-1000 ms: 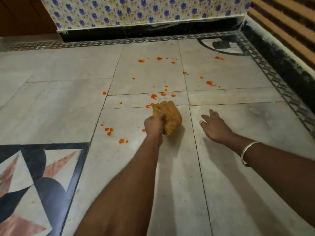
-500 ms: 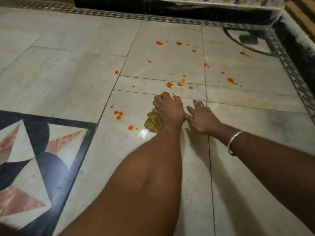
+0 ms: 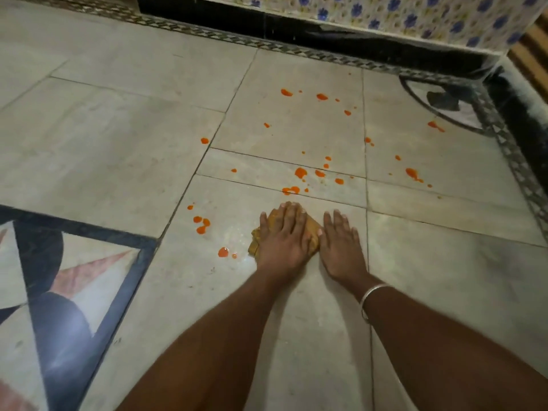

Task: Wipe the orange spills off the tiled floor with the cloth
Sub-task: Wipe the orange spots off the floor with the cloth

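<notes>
- Presses the left hand (image 3: 283,237) flat on top of the cloth (image 3: 312,229), fingers (image 3: 292,213) straight and slightly spread, released rather than curled round anything.
- Pins that cloth, a crumpled yellow-brown wad, against the tiled floor (image 3: 118,129) near the middle of the view; mostly hidden under the palm, poking out only at its left and right.
- Lays the right hand (image 3: 341,247) flat on bare tile just beside the cloth, fingers straight and released, grasping nothing; thumb at the cloth's right edge, touching or not cannot be told.
- Wears a silver bangle (image 3: 370,295) on the right wrist.
- Reaches in with both forearms from the bottom edge, close together.
- Scattered over the pale tiles beyond the fingertips: orange spills (image 3: 301,172), the nearest blobs just past the left fingertips by a grout line, smaller drops farther off toward the wall.
- Left of the cloth: a cluster of orange drops (image 3: 201,223), and nearer, a rounder drop (image 3: 223,252) just beside the cloth's left edge but apart from it.
- At the left edge: a dark-framed inlay (image 3: 74,277) of pink, black and white shapes set into the floor.
- Along the far side: a black skirting (image 3: 296,28) under wall tiles (image 3: 415,16) printed with blue flowers.
</notes>
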